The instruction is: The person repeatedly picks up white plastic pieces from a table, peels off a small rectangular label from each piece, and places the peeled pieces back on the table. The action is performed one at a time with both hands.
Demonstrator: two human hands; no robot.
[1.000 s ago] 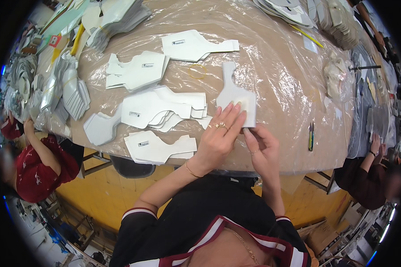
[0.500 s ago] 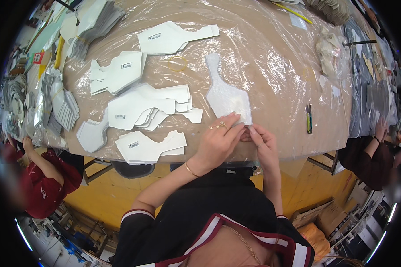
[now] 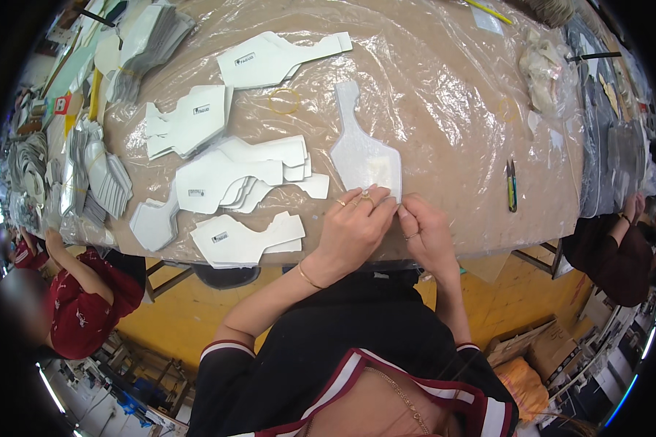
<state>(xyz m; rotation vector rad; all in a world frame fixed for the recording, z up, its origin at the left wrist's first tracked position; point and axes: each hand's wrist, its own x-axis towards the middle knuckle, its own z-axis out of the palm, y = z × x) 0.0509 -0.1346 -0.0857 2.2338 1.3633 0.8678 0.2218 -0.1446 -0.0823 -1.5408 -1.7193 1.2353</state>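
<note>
A pale grey cut piece point(image 3: 362, 151), flat with a narrow neck and a wide body, lies on the plastic-covered table with its neck pointing away from me. My left hand point(image 3: 354, 224) wears rings and a bracelet; its bent fingers grip the near edge of the piece. Close beside it, my right hand point(image 3: 428, 231) has thumb and fingers pinched at the piece's near right corner. The fingertips hide that corner and most of the near edge.
White cut pieces lie in stacks at left, such as a near stack point(image 3: 248, 239) and a far stack point(image 3: 277, 60). Thread snips point(image 3: 512, 186) rest at right, with a crumpled plastic bag point(image 3: 548, 76) beyond. Co-workers sit at both sides: a red shirt point(image 3: 87, 306), a dark sleeve point(image 3: 603, 247).
The right hand's fingers have closed into a tighter pinch at the corner. The grey piece has shifted slightly left, and the left hand has slid to its near edge.
</note>
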